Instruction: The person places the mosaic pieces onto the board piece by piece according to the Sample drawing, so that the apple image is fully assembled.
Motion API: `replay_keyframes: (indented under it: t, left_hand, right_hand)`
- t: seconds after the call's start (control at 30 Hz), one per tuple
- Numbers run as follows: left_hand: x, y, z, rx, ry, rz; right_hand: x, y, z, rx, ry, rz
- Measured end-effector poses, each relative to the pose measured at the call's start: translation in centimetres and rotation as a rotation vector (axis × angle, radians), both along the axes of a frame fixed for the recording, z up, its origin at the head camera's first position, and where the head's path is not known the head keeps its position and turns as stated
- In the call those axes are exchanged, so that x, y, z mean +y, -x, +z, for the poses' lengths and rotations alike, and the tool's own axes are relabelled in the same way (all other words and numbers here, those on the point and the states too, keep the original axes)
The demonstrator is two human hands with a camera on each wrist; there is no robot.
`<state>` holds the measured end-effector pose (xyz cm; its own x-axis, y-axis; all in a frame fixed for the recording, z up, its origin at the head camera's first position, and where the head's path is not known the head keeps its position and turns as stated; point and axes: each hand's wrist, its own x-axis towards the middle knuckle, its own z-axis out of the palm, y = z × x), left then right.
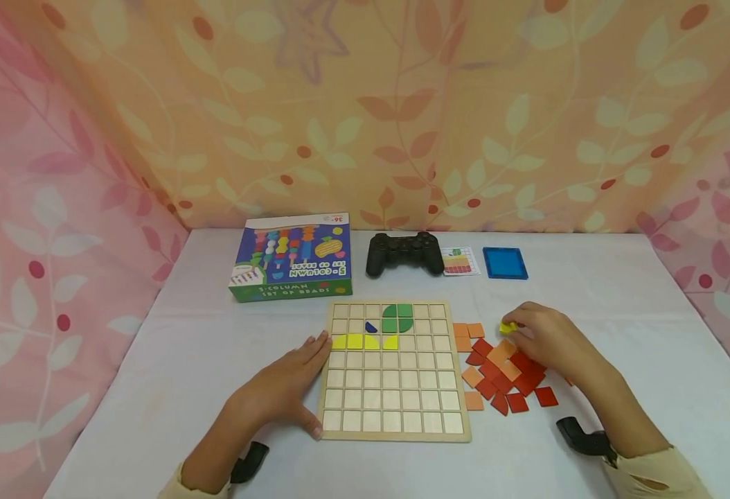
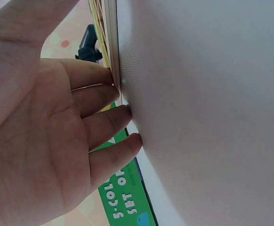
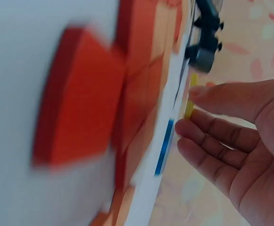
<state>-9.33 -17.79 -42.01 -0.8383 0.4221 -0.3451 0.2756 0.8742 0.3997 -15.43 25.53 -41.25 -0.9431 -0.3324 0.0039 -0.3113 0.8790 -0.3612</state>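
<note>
A wooden grid board (image 1: 390,398) lies in front of the person. Green tiles (image 1: 397,318) form a shape near its top, a dark blue tile (image 1: 370,327) sits left of them, and several yellow tiles (image 1: 354,342) line the third row. The left hand (image 1: 290,381) rests against the board's left edge, fingers extended, thumb near the lower corner; the left wrist view shows the fingertips at the edge. Above the loose pieces, the right hand (image 1: 548,336) pinches a yellow tile (image 1: 508,327) between thumb and fingers, also seen in the right wrist view.
Right of the board is a pile of red tiles (image 1: 530,378) and orange tiles (image 1: 472,400). Behind stand a bead-set box (image 1: 290,256), a black game controller (image 1: 405,255), a pattern card (image 1: 461,261) and a blue tray (image 1: 505,263). Floral curtains (image 1: 402,138) enclose the white table.
</note>
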Motion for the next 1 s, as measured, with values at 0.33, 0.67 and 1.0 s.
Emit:
replay_keyframes:
  t: [0.33, 0.67, 1.0]
  left_hand:
    - [0.0, 0.1, 0.0, 0.010, 0.000, -0.007]
    - [0.0, 0.0, 0.2, -0.001, -0.002, 0.002]
    - [0.0, 0.0, 0.2, 0.012, -0.012, -0.005]
  right_hand:
    - [-4.3, 0.3, 0.2, 0.020, 0.076, 0.136]
    - [-9.0, 0.5, -0.2, 0.042, 0.142, 0.366]
    - [-12.9, 0.6, -1.0, 0.093, 0.038, 0.468]
